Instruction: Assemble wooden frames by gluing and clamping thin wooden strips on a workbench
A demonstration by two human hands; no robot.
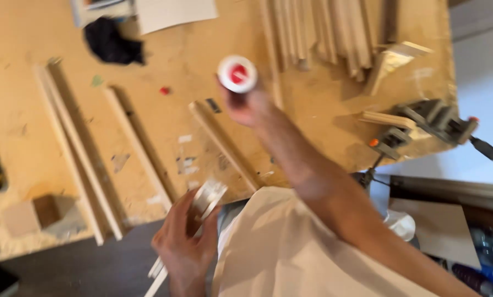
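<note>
Right hand (246,104) gripped white-and-red glue bottle (237,73) above surface (31,66) — gluing step, seemingly. Left hand (183,242) clutched wood strips (205,201) near body — next move needed steady aim along strip.

The right hand (246,104) grips a round white bottle with a red cap (237,73) above the plywood workbench (31,110). Left of that grip lie three long pale wooden strips (139,148); right of it sits a grey bar clamp (422,124). A bundle of pale wooden slats (323,33) lies beyond it, and the left hand (183,247) holds thin pale wooden pieces (208,199) nearer, off the bench edge.
</note>
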